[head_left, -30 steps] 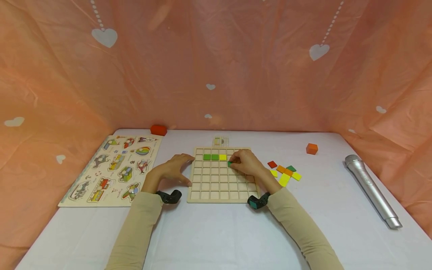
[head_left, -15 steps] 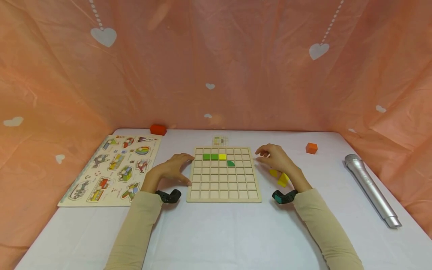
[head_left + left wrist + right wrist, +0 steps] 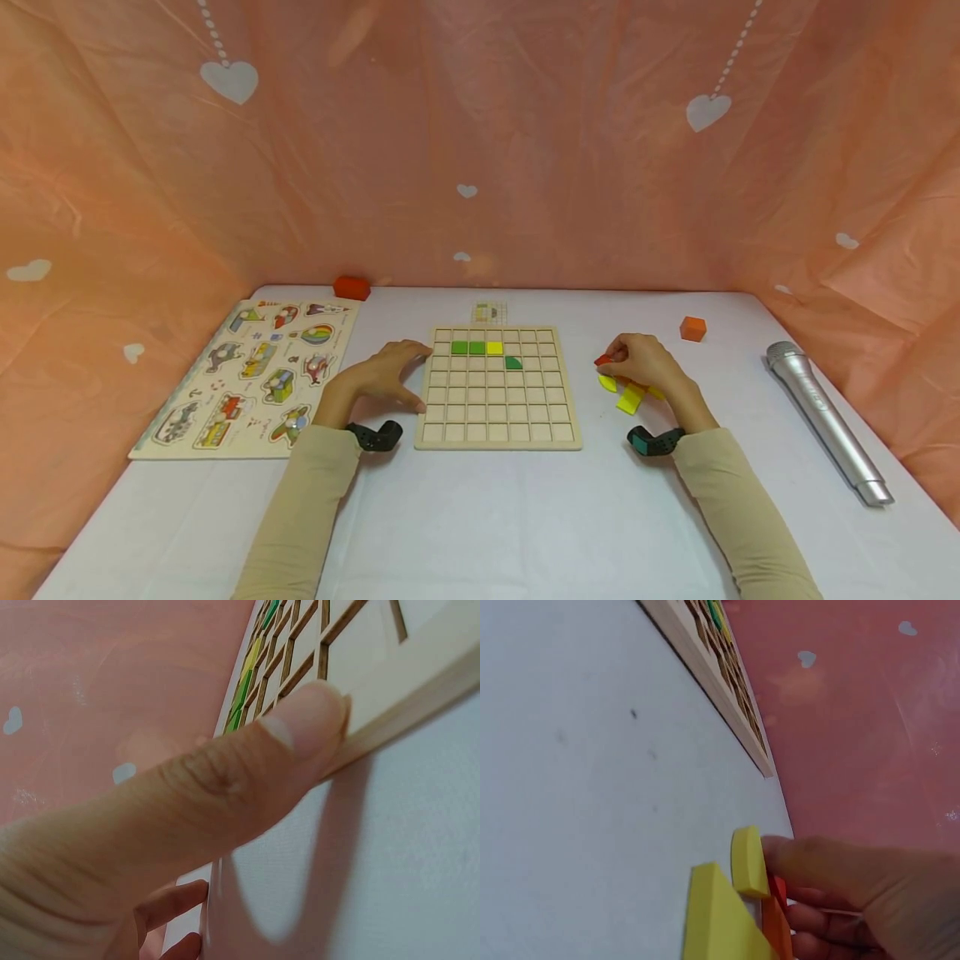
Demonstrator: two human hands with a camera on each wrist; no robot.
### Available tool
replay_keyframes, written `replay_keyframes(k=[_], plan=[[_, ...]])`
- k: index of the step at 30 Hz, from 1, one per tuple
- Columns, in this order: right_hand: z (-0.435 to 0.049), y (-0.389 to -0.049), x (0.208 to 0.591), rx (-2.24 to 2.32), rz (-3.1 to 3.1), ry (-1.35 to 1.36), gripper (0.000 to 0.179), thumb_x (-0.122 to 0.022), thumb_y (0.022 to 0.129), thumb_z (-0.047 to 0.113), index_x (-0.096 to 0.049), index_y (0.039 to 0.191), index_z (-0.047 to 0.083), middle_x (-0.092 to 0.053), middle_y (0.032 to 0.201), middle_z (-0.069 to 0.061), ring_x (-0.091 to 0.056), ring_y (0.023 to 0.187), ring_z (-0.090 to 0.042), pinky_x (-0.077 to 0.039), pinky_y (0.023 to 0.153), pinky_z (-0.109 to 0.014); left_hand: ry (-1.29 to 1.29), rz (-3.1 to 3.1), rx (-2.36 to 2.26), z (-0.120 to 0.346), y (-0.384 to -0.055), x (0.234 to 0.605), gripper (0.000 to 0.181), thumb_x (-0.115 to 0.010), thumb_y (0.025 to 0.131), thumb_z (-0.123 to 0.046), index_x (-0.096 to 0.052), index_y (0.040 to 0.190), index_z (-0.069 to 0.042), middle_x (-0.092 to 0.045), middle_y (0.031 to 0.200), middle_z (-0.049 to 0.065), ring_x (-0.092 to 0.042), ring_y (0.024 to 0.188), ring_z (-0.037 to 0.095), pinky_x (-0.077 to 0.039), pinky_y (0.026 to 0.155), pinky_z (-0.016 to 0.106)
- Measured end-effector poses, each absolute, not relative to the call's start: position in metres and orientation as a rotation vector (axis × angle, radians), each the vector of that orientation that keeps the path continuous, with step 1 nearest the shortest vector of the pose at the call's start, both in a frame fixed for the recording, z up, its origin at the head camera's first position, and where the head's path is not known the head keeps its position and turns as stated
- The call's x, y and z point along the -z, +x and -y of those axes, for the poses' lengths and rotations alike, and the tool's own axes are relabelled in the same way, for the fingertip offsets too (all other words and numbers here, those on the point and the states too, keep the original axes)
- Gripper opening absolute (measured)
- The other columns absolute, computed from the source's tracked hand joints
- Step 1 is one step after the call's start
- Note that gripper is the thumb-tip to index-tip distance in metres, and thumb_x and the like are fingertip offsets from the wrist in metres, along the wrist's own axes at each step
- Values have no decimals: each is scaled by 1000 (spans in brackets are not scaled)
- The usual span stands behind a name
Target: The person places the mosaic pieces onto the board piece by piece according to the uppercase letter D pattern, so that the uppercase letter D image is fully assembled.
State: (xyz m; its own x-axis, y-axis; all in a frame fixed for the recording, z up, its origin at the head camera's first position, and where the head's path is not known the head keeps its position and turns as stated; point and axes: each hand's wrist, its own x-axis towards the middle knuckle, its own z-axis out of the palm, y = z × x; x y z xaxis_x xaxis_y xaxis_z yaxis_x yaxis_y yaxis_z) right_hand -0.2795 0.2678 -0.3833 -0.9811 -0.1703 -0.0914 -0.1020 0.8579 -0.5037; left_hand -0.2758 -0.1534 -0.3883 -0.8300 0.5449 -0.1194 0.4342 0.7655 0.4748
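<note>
My left hand (image 3: 382, 375) rests at the left edge of a wooden grid board (image 3: 498, 396), its thumb (image 3: 300, 727) and fingertips touching the rim. Set in the grid's upper part are two green square tiles (image 3: 468, 348), a yellow square tile (image 3: 494, 348) and a dark green quarter-round tile (image 3: 513, 363). To the right of the board, my right hand (image 3: 647, 367) pinches a red tile (image 3: 602, 360) between thumb and fingers at the loose pile. A larger yellow tile (image 3: 630, 400), a small rounded yellow tile (image 3: 748, 862) and an orange tile (image 3: 777, 926) lie beside it; the hand hides others.
A small printed grid card (image 3: 490, 312) lies behind the board. On the left lies a picture puzzle board (image 3: 251, 383), with a red block (image 3: 352, 288) behind it. An orange cube (image 3: 693, 329) and a silver microphone (image 3: 828, 425) are at the right.
My right hand has let go of the dark green quarter-round tile in the grid, moved right to the loose pile and taken hold of the red tile. The left hand stays put.
</note>
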Motion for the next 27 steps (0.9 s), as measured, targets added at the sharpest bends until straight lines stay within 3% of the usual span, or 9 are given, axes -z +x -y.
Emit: replay_keyframes(k=[5,12,18,27], plan=[[-267,-282,385,848,-2909,-359,31,-73,79,20,-65,103,1,-63,94,-10,-54,83,-23,-48,74,-30,764,-2718,-614,153,-275,387,92,-83,66,-34,-38,139,-3,-36,144,18,-26,134,37,-22,111,52],[-250,-282,386,1028,-2927,-643,25,-73,79,16,-69,102,6,-67,96,-6,-56,83,-20,-50,68,-25,758,-2715,-628,153,-275,386,92,-84,65,-34,-38,139,-3,-36,144,18,-26,134,37,-23,110,52],[-219,-280,385,1141,-2875,-939,24,-74,79,13,-70,101,5,-68,92,-2,-58,83,-16,-52,76,-34,763,-2715,-631,153,-275,386,92,-84,65,-34,-38,139,-3,-36,144,19,-26,134,38,-23,110,52],[-178,-274,388,1164,-2803,-951,19,-75,79,16,-70,95,9,-67,88,0,-56,78,-16,-50,70,-30,746,-2702,-633,152,-272,384,92,-83,66,-34,-37,140,-4,-34,145,18,-25,135,37,-22,111,51]])
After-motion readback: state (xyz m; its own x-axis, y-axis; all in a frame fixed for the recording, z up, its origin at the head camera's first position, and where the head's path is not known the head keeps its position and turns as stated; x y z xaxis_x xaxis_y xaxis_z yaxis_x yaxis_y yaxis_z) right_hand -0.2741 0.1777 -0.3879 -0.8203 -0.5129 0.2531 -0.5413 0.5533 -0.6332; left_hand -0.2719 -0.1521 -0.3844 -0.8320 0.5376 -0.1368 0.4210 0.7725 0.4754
